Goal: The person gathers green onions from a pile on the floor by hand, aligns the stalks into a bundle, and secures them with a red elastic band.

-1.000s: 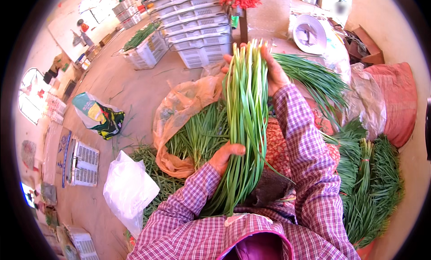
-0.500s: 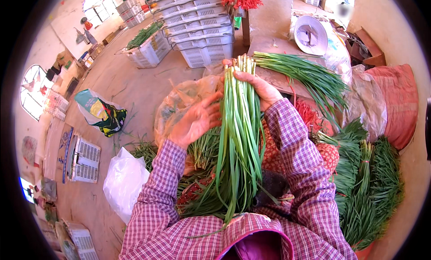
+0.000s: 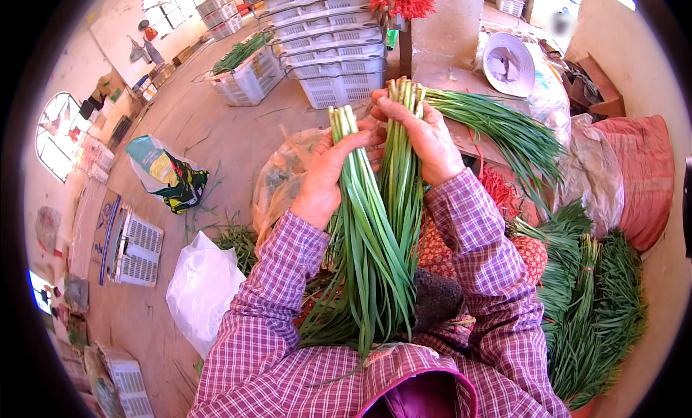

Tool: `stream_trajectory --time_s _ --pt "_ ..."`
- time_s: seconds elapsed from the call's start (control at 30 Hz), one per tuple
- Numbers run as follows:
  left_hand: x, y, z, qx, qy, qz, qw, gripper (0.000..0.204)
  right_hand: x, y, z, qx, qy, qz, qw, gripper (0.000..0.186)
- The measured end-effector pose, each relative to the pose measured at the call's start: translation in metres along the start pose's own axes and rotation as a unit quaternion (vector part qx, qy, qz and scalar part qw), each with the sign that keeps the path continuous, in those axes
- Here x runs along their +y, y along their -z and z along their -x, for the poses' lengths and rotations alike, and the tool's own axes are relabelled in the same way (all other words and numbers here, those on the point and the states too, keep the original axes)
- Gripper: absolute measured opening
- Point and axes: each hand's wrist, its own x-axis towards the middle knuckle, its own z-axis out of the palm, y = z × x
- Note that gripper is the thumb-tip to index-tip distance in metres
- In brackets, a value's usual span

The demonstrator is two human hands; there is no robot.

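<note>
A bunch of garlic chives hangs in two parts before my chest, pale cut ends up and green leaves trailing to my lap. My left hand [image 3: 326,174] is closed around the smaller left part [image 3: 357,191], thumb across the stems. Around the thicker right part [image 3: 401,155], just below its cut ends, the fingers of my right hand [image 3: 431,140] are wrapped. The fingertips of both hands come close between the two parts. Lower down, the leaves overlap. Another sheaf of chives [image 3: 497,122] lies on a low bench [image 3: 450,75] beyond my right hand.
Tied bundles of chives [image 3: 587,310] are heaped at my right. Red ties [image 3: 497,187] lie beside my right forearm. A white plastic bag [image 3: 204,292] and a printed sack [image 3: 167,174] stand at left. Stacked white crates [image 3: 339,86] rise ahead, near a crate holding chives [image 3: 249,79].
My left hand was open beside one whole bunch in my right hand. Now it grips part of the stems, and the bunch is parted in two at the top.
</note>
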Motion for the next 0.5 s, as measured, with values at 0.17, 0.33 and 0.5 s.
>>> stream_trajectory --time_s 0.17,0.33,0.5 --pt "0.049 0.018 0.01 0.074 -0.01 0.005 0.997 0.026 -0.03 0.014 -0.014 0.053 0.046 0.06 0.996 0.034" --pt "0.147 0.064 -0.004 -0.089 -0.175 -0.037 0.98 0.025 -0.081 0.046 -0.032 0.131 0.221 0.202 0.945 0.035" --pt "0.153 0.045 0.0 -0.158 -0.235 -0.154 0.947 0.021 -0.056 -0.023 -0.031 -0.007 0.201 0.303 0.931 0.038"
